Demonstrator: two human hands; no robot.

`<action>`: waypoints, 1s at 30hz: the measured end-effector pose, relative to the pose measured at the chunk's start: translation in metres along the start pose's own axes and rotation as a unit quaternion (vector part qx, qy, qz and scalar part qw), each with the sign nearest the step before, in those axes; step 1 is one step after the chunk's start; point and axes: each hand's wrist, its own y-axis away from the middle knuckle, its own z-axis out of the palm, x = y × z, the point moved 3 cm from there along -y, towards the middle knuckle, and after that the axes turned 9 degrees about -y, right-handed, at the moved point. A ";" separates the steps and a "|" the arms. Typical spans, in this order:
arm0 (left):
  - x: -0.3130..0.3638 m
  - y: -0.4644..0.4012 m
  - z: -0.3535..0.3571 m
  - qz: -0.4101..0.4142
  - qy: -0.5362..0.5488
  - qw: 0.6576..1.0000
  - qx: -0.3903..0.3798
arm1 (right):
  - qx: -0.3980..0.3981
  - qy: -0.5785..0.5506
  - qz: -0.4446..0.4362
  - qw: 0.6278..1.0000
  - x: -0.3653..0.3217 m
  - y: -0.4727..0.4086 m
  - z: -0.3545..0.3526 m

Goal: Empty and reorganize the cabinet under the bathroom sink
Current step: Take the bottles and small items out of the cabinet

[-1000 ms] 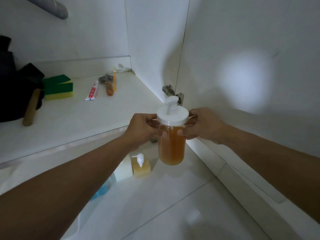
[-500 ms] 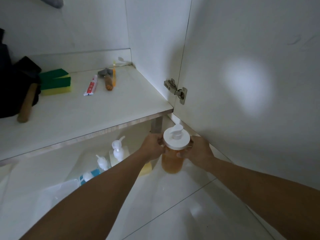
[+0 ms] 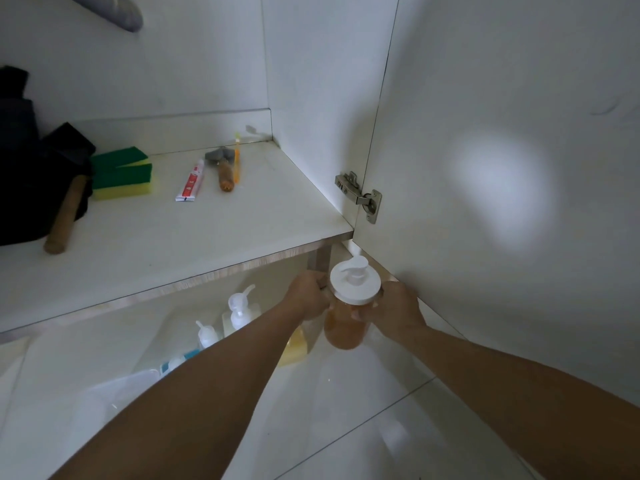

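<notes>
1. Left hand [image 3: 308,294] and right hand [image 3: 398,306] both grip one clear amber-filled pump jar [image 3: 346,323] with a white lid, below the white shelf's [image 3: 207,237] front right corner.
2. Two green-and-yellow sponges [image 3: 121,173] lie stacked near the shelf's back edge.

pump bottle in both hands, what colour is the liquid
Amber-orange in the pump bottle, head view.

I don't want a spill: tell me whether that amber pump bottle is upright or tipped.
Upright. The pump bottle has its white lid on top and amber body hanging straight below, held between the left hand and right hand.
</notes>
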 end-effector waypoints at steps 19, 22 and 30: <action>0.021 0.055 -0.170 -0.057 -0.111 0.992 -0.008 | -0.143 0.090 -0.013 0.985 -0.189 -0.032 -0.030; 0.013 0.056 -0.194 -0.075 -0.162 0.983 0.036 | -0.127 0.050 -0.043 0.990 -0.210 -0.045 -0.011; -0.025 0.032 -0.241 -0.143 -0.264 0.950 0.091 | -0.117 0.001 -0.071 0.991 -0.234 -0.104 0.046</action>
